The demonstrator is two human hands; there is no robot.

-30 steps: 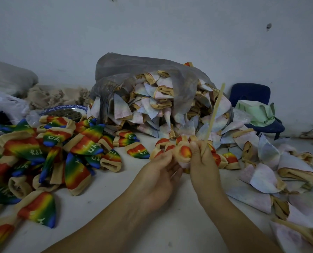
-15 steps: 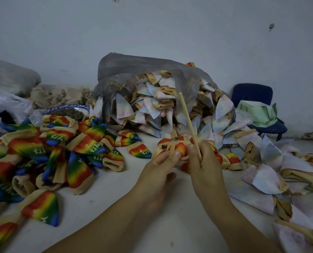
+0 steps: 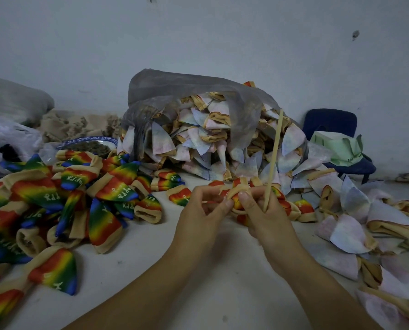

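Both hands meet over the white table, working a small rainbow fabric piece [image 3: 237, 201] with a tan cuff. My left hand [image 3: 202, 211] pinches its left side with thumb and fingers. My right hand [image 3: 264, 214] pinches its right side with the thumb, and its fingers hold a thin wooden stick [image 3: 273, 158] that points up and slightly right. Much of the fabric piece is hidden behind my fingers.
A heap of rainbow pieces [image 3: 55, 201] lies at the left. A grey plastic bag [image 3: 198, 96] of pale inside-out pieces [image 3: 210, 139] sits behind, with more pale pieces [image 3: 365, 229] spread at the right. A blue chair [image 3: 329, 122] holds green cloth. A patterned plate [image 3: 89, 141] stands far left.
The stick swung from leaning left to leaning slightly right. Both hands stayed on the rainbow piece, the fingers shifting around its cuff.
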